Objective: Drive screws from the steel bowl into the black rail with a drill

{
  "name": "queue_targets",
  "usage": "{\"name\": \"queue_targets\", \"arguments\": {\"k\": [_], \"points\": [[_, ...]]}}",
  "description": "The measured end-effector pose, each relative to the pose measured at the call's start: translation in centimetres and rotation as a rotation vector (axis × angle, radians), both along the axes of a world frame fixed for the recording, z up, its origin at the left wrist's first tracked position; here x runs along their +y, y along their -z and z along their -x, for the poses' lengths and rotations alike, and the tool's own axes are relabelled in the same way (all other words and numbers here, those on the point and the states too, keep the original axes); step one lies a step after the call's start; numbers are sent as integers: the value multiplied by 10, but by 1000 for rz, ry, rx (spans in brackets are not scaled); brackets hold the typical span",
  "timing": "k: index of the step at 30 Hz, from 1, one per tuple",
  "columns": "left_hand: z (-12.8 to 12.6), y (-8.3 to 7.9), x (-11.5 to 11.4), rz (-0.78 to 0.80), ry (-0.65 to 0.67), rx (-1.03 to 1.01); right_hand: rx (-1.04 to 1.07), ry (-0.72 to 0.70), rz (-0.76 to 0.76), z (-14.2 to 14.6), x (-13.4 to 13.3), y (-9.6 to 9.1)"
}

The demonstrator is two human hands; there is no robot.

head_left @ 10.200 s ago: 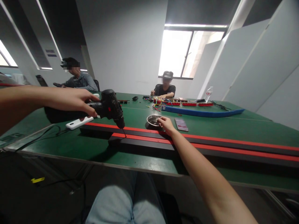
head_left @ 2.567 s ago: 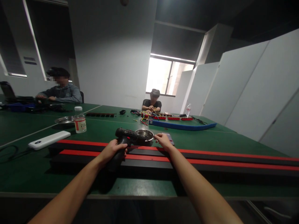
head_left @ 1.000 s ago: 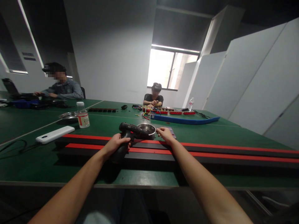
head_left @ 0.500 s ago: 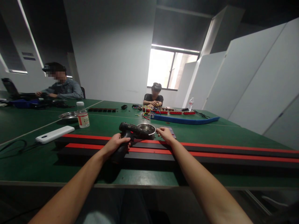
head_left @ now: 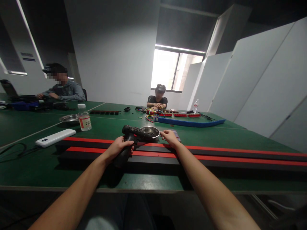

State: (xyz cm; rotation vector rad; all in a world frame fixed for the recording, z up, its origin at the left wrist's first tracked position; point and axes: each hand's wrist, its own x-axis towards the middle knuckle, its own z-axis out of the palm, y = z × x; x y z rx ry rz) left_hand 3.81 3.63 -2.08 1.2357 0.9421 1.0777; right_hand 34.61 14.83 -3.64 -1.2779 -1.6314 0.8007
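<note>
Head view: left hand (head_left: 118, 148) clenched round the handle of a black cordless drill (head_left: 134, 132), over long black-and-red rails (head_left: 216, 158) on a green table (head_left: 148, 182).
Drill looks rigid and fairly heavy, best gripped at its handle. Fingertips of the right hand (head_left: 169, 138) meet the rim of a small round steel bowl (head_left: 150, 131); whether they pinch anything cannot be told. Red label on a clear plastic bottle (head_left: 84, 119) is unreadable.

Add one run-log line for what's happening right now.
left hand: grips drill | right hand: fingertips at metal bowl rim | drill above red-black rails | surface: green table
</note>
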Motion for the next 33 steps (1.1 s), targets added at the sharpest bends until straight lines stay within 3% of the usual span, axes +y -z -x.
{"name": "queue_targets", "arguments": {"k": [18,33], "points": [[-2,-6,-5,14,-6,-6,-3,-13,30,2,-2,-3],[-1,-1,-1,-2,5,-4,27,-15,29,2,-4,-6]]}}
